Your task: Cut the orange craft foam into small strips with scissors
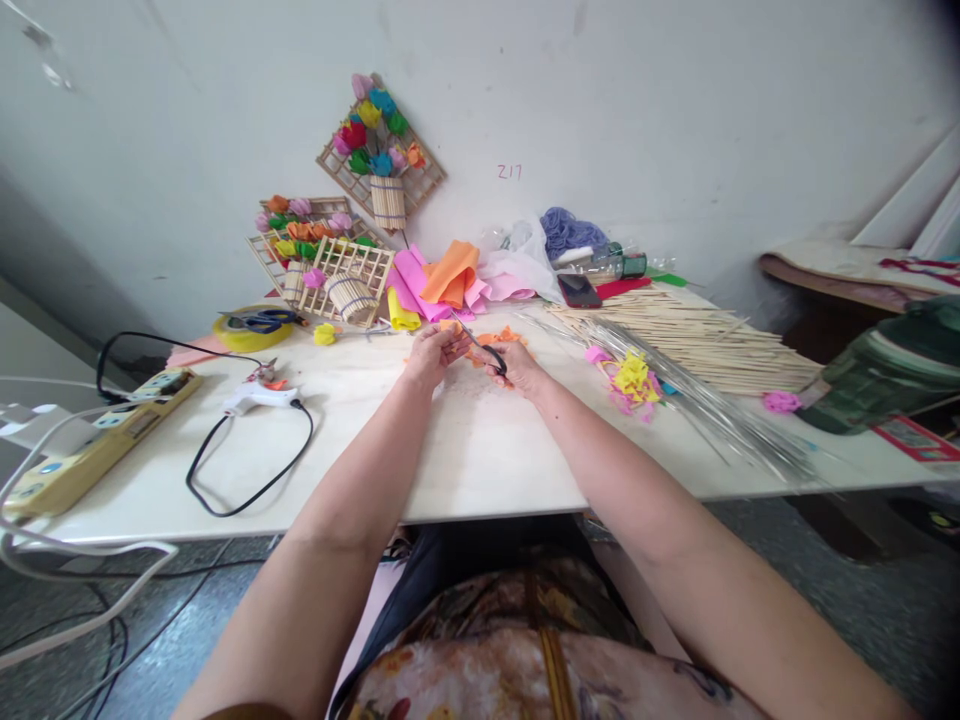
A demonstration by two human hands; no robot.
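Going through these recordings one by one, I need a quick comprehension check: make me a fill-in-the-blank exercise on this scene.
1. The right hand holds a pair of black-handled ____.
2. The paper held in the left hand is coloured ____.
3. The cord running from the white glue gun is coloured ____.
4. In the picture, the large green container stands toward the table's ____ end.

Missing words: scissors; orange; black; right.

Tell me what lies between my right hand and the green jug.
The head view shows yellow and pink paper, silvery wires, thin sticks, and a pink ball by the jug.
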